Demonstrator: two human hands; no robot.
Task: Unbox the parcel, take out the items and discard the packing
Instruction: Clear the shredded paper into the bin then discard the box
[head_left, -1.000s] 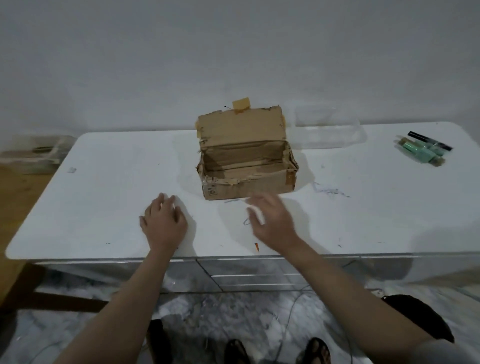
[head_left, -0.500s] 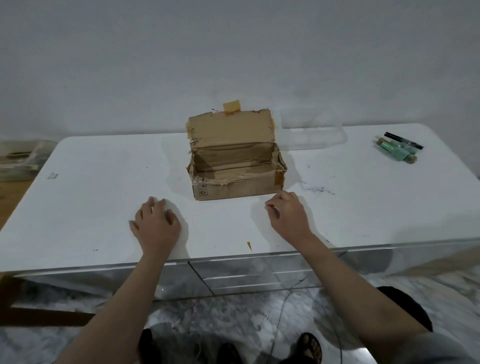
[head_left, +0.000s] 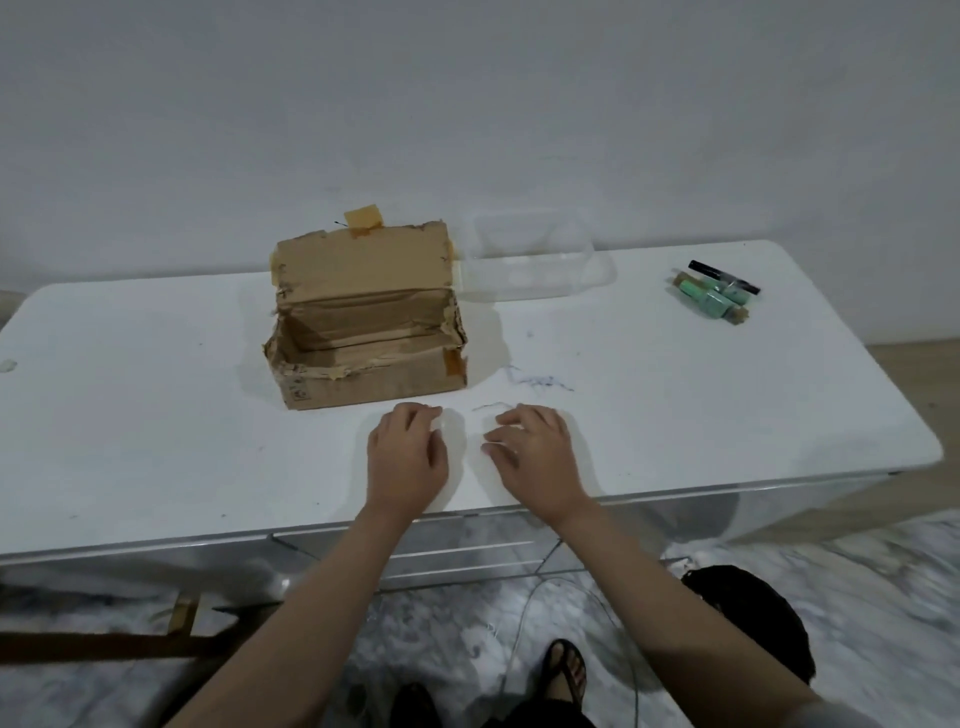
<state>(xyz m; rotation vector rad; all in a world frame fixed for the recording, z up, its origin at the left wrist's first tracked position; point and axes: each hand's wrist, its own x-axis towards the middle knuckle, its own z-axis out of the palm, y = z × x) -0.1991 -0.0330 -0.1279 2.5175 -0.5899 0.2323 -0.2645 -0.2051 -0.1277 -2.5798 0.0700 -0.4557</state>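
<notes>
left hand (head_left: 408, 457) – loosely curled on table (head_left: 156, 415) | right hand (head_left: 535, 454) – same

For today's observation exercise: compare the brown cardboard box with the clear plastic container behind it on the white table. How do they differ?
The brown cardboard box is opaque, while the clear plastic container is see-through. The box has torn, ragged edges with tape scraps; the container's edges look smooth and rounded. The box stands nearer the person, lid flap upright; the container sits farther back, by the wall. Both rest on the white table, and neither is touched by a hand.
</notes>
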